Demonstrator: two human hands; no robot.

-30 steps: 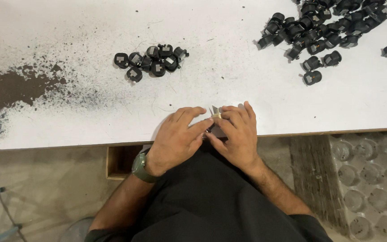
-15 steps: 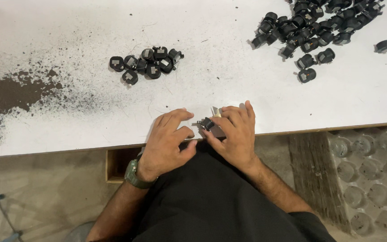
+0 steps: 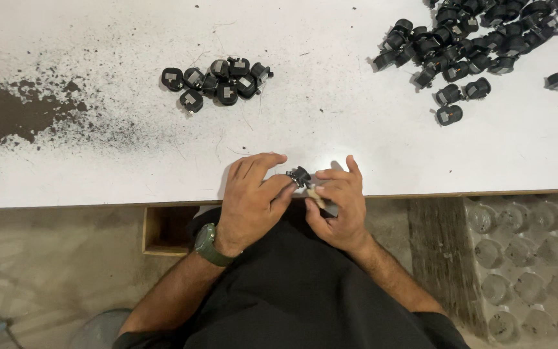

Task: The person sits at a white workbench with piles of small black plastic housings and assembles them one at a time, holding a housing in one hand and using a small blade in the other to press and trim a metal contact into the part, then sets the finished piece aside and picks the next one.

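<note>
Moved: both hands have shifted slightly apart since half a second ago, baring the small black part (image 3: 300, 176) between them.
Left hand (image 3: 251, 200): fingertips pinch the part at the table edge.
Right hand (image 3: 337, 207): curled around a pale tool (image 3: 316, 192) touching the part.
Containers: clear moulded tray (image 3: 524, 258), cups empty.
Surface: white table (image 3: 330, 123), dark-speckled; small pile (image 3: 217, 81), large pile (image 3: 473, 39) of black parts.

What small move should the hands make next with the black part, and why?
Probably set the black part down with the small group on the table. Left hand and right hand pinch it together at the table edge, and like parts already lie in that group.
</note>
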